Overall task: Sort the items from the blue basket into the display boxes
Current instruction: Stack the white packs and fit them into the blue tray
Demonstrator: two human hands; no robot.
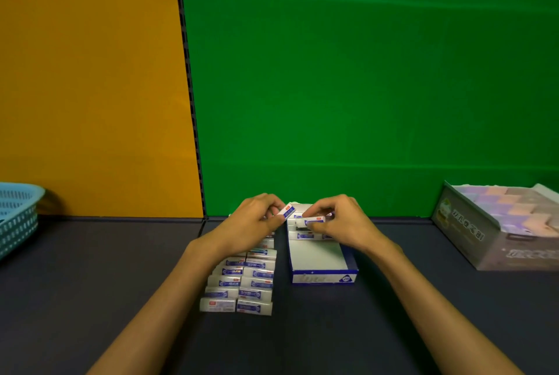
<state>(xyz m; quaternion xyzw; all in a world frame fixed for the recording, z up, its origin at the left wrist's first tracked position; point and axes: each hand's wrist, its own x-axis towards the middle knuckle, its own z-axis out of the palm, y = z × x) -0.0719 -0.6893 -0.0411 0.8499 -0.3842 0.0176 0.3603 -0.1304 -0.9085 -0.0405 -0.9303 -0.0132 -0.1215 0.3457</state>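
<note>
Landmark: the blue-and-white display box (320,259), open-topped, at the centre of the dark tabletop (90,278).

Left hand (257,223): positioned at the far left corner of the display box. Its grip pinches one white-and-blue eraser (287,213) between thumb and fingers; the eraser is tilted, above the box's left wall.

Right hand (341,223): positioned over the far end of the display box. Its grip pinches a second eraser (313,219), held roughly level, just above the erasers already packed (304,236) at the far end of the box. The near part of the box floor is bare.

Immediately left of the display box: loose erasers in two rows (242,284) on the tabletop, partly covered by the left forearm.

Far left of the display box: the blue basket (18,217), cut off by the frame edge.

Far right of the display box: a grey display box (472,232) holding pastel blocks.
</note>
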